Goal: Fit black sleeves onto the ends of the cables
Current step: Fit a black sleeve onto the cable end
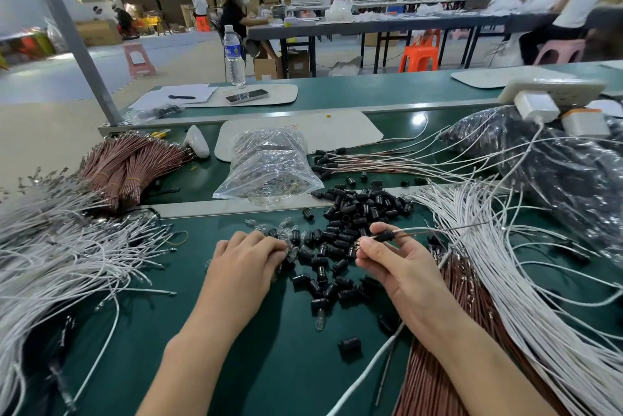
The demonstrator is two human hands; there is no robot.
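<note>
Dozens of black sleeves [357,210] lie loose in a heap on the green bench [236,365], between the two hands, so most of the job is judged outstanding. Done, as far as visible: a small fan of thin cables w/ black-capped ends [325,161] beyond the heap (count not readable). Left to do: a big spread of white cables [499,257] at right, a second white pile [60,247] at left, brown cables [435,348] under the right forearm and tied brown bundles [131,162] at far left. Their ends mostly look bare, tho blur stops a check of each. Right hand [397,267]: thumb and fingers clamped on one thin cable [424,232], which runs off right toward the white spread. One held sleeve [384,236] sits on that cable just past the fingertips, touching the thumb; whether it is fully seated, cannot tell. Left hand [246,257]: palm down, fingers curled onto the heap's near-left edge among sleeves and some clear pieces. Its fingertips are hidden, so cannot tell if it pinches anything. Judgement: one unit approx. at the fitting stage, the left hand likely after the next sleeve.
</note>
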